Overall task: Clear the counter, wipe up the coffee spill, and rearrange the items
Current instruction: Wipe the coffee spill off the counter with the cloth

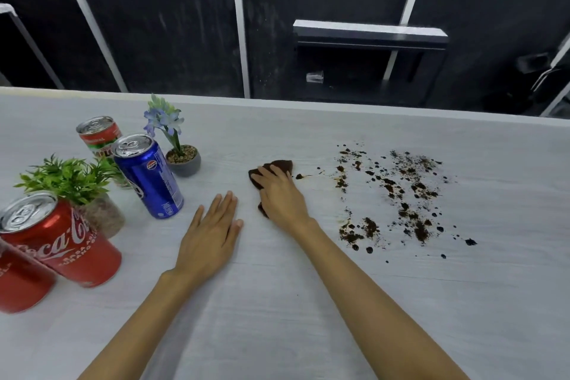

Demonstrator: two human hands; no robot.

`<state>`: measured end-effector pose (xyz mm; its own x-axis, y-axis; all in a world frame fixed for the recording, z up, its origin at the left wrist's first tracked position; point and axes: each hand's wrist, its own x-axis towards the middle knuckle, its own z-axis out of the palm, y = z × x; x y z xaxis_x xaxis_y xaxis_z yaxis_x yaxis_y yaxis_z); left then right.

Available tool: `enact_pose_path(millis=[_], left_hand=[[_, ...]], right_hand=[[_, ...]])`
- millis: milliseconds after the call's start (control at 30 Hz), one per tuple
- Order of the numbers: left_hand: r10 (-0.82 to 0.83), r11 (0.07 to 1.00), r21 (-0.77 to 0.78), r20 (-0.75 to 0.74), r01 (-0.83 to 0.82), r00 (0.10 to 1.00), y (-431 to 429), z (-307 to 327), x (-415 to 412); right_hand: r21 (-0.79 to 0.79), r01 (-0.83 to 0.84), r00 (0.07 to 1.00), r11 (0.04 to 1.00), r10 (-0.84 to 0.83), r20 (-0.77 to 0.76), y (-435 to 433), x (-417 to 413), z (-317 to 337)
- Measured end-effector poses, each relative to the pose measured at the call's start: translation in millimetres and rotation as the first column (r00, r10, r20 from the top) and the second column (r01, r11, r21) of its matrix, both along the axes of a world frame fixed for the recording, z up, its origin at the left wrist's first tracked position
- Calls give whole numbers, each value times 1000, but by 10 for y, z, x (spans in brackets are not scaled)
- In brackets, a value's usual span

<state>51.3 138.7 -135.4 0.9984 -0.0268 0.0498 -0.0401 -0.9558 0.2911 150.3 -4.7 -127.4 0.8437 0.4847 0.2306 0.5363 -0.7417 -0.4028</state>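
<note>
Right hand [282,194] presses flat on brown cloth [282,165] at counter [277,302] centre; left hand [209,237] lies open. Grey pot [185,165] holds blue flower [162,119].

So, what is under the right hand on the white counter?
A crumpled dark brown cloth lies under the right hand, which presses it on the white counter. Its edges show past the fingers and near the wrist. Whatever lies beneath the cloth is covered.

- Left side is crowded: I see the Coca-Cola can [61,241], Pepsi can [148,176], leafy plant [68,176] and flower pot [184,160] standing close together.
- Bare counter [277,302] lies between the Pepsi can and the brown cloth [279,165], save the left hand [212,231] lying flat.
- Right of the cloth the coffee spill [401,194] spreads wide.
</note>
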Motion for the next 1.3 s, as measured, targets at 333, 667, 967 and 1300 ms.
enact_pose_path(millis=[333, 667, 967, 1300], left_hand=[[-18, 999, 31, 21, 17, 1000, 11, -42, -2], [-28, 999, 47, 13, 28, 1000, 8, -4, -18], [-161, 957, -262, -128, 124, 979, -140, 115, -66], [-144, 986, -91, -40, 140, 989, -714, 36, -249]], right_hand=[[458, 485, 862, 745, -317, -396, -866, 361, 388], [107, -103, 988, 989, 114, -102, -472, -930, 0], [214, 139, 961, 967, -79, -266, -1336, -424, 351], [-76, -86, 995, 993, 82, -60, -1510, -1206, 82]])
